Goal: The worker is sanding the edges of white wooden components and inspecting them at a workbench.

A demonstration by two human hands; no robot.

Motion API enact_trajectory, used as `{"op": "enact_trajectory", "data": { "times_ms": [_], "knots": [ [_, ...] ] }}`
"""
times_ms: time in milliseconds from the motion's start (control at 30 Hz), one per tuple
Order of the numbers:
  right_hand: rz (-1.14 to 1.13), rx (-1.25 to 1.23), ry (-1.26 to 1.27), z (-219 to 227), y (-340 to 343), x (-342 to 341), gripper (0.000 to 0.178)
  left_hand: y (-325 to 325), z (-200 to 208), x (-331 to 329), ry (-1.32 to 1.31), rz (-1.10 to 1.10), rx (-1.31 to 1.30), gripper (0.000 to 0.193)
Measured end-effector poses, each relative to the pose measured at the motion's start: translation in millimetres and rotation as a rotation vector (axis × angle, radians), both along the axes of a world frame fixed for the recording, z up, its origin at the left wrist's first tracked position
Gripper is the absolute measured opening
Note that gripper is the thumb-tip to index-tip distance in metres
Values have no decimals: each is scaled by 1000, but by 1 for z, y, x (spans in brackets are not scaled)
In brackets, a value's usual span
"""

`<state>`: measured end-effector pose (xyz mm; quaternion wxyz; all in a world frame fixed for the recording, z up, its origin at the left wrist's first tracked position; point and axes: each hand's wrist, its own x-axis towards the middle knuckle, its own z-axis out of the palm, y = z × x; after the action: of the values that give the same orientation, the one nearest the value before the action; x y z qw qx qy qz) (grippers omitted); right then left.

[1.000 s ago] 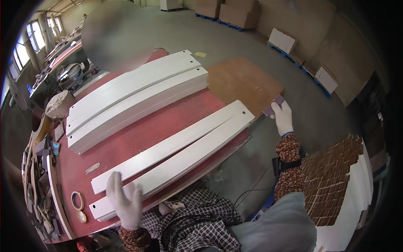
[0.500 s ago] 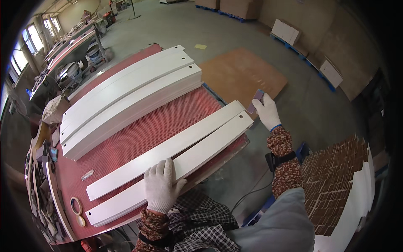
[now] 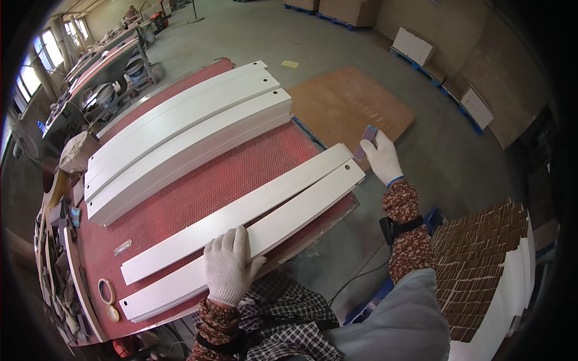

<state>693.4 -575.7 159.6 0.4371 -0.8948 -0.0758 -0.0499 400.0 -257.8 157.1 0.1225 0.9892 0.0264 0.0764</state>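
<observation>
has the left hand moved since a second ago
Yes: against the near white board, the left gloved hand has moved right, from near the board's left end toward its middle.

On the table, stacked boards lie behind nearer boards (tape rolls left).

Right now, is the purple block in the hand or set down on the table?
In hand: the right hand grips the purple block near the white boards' ends.
</observation>
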Motion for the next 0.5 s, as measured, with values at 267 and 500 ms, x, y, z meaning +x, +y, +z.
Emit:
{"op": "enact_trajectory", "data": {
  "times_ms": [267, 500],
  "knots": [
    [27, -8, -72, -12, -1, 1, 29, 2, -2, -3, -2, -3, -6, 82],
    [58, -43, -123, -13, -2, 2, 27, -1, 0, -2, -3, 1, 16, 82]
  ]
}}
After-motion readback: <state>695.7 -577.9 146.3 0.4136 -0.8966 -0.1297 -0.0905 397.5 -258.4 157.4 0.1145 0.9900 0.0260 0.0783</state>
